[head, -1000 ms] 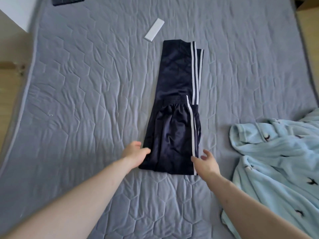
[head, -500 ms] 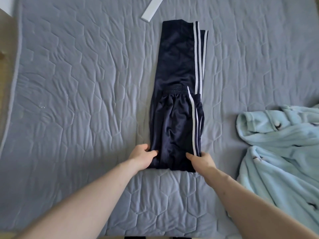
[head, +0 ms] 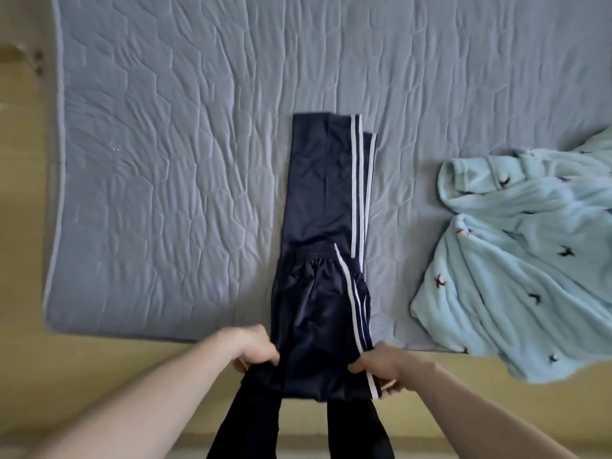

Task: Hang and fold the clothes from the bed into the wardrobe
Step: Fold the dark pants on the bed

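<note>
Nearest you, at six o'clock, your own dark-trousered legs (head: 299,425) stood on the yellow floor (head: 99,376) just off the foot of the bed (head: 165,160). Just above them your left hand (head: 253,347) had its grip closed on the near left corner of the navy track pants (head: 321,260), and your right hand (head: 381,369) pinched the near right corner by the white side stripes, fingers curled under the hem. The near end of the pants hung off the edge of the mattress, while the rest lay flat and straight toward twelve o'clock, already folded lengthwise, with the waistband doubled back across the middle. At about three o'clock, well apart from the pants, the pale blue fleece robe (head: 516,260) lay heaped and untouched, partly spilling over the mattress edge. You appeared to be midway through folding the pants. The next move likely called for carrying both held corners forward together toward the far end, keeping the striped edges aligned so the slippery fabric did not skew, then pressing the bundle flat before it went to the wardrobe.
</note>
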The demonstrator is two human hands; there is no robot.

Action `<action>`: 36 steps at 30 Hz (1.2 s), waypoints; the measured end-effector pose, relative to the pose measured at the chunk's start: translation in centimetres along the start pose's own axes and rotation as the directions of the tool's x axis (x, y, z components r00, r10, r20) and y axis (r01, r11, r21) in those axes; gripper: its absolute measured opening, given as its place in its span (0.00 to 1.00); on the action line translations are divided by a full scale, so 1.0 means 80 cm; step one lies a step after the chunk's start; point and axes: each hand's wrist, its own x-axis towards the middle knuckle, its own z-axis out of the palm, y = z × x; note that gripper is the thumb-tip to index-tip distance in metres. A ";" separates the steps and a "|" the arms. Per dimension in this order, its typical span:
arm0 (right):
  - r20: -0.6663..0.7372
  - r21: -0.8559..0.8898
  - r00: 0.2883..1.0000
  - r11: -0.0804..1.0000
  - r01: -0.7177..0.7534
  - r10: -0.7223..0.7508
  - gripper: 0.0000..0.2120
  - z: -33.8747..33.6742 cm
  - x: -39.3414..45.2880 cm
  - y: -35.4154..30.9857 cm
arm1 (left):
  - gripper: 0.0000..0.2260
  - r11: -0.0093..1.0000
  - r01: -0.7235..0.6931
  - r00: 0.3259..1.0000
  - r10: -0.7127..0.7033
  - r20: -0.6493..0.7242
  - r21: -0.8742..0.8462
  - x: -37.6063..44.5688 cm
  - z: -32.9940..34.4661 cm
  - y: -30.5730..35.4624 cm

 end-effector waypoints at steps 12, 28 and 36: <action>-0.278 0.616 0.945 0.723 0.312 -0.171 0.15 -0.113 -0.082 -0.064 | 0.05 0.862 -0.475 0.801 0.340 -0.492 -0.177 -0.096 -0.118 0.053; -0.528 0.723 0.824 0.400 0.563 -0.205 0.26 -0.175 -0.015 -0.193 | 0.19 0.722 -0.523 0.707 0.071 -0.703 -0.453 0.004 -0.238 0.140; -0.406 0.739 0.914 0.592 0.323 0.008 0.37 -0.073 0.096 -0.117 | 0.37 0.800 -0.332 0.847 0.019 -0.531 -0.500 0.102 -0.170 0.135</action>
